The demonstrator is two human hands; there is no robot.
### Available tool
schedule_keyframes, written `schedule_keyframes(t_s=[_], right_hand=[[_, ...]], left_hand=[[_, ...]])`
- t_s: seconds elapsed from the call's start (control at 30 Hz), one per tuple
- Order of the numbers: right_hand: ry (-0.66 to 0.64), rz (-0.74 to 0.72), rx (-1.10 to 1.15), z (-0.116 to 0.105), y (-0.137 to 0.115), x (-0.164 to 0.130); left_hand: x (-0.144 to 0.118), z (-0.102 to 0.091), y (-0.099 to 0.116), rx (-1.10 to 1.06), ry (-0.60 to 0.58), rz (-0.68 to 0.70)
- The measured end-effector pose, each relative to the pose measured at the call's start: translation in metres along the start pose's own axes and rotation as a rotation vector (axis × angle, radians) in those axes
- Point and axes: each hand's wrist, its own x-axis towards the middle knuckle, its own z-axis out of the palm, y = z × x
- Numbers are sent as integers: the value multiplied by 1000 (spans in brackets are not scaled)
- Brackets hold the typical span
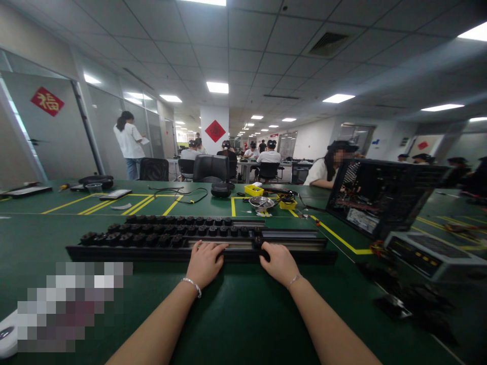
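Across the green table in front of me lies a long black rail tray (125,253) with several rows of small black round parts (144,239) in its channels. My left hand (205,261) lies on the front channel's bare stretch, fingers spread and holding nothing. At the right of that stretch, my right hand (279,262) has its fingers bent around a single black round part (257,240) standing in the channel. The palm hides part of this grip. The round parts are bunched toward the left, while the channels show bare metal toward the right.
An open computer case (380,203) stands at the right, with a power supply box (437,253) before it. Behind the tray are a metal bowl (262,203), yellow bins (254,190) and a black cable (178,192). A co-worker (321,170) sits behind the case.
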Motion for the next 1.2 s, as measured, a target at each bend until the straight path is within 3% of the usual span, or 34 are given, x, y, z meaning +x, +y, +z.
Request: schedule_keyframes(t_s=[0.43, 0.6, 0.87, 1.2], right_hand=[[87, 17, 57, 2, 3, -1], [178, 40, 128, 5, 3, -2], [334, 335, 148, 20, -6, 10], [266, 337, 203, 15, -7, 15]], left_hand=[[0, -1, 1, 12, 3, -3], [0, -1, 1, 14, -3, -5], [0, 0, 1, 8, -3, -12], [0, 1, 1, 13, 2, -3]])
